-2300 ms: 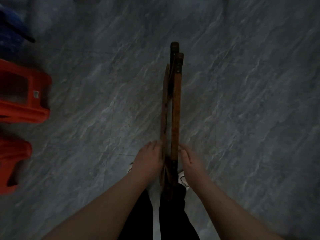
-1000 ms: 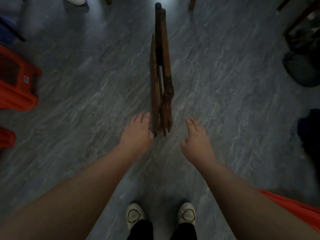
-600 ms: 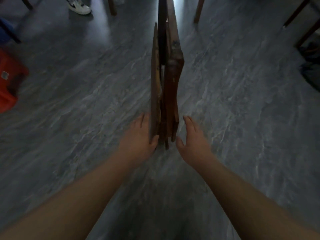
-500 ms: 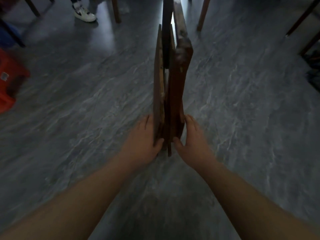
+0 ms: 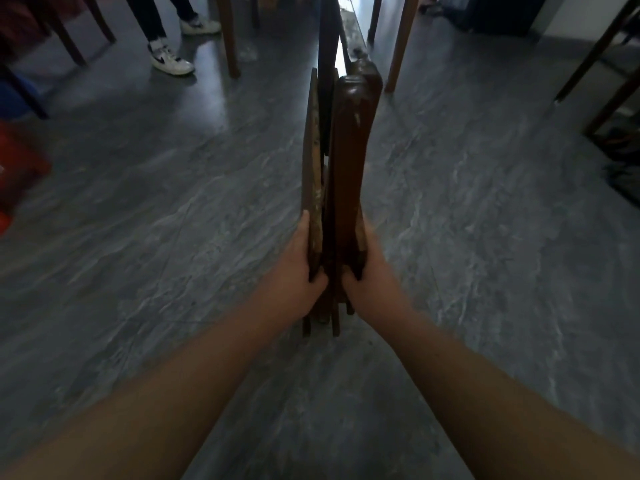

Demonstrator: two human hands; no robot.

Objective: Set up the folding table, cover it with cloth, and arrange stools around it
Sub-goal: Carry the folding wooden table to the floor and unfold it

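I've got the table folded flat on edge out in front of me, left hand and right hand each wrapped tight round one side of its near end. If the slats swing loose as I spread them, they could nip my fingers, or the far end could knock the furniture legs ahead. I count one table, two hands, one stool plainly visible, no cloth.

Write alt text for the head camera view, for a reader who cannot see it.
A person's left hand and right hand grip the near end of a folded wooden table, held on edge over a grey marbled floor. Beyond it stand wooden furniture legs and another person's white sneakers; a blurred red object is at the left edge.
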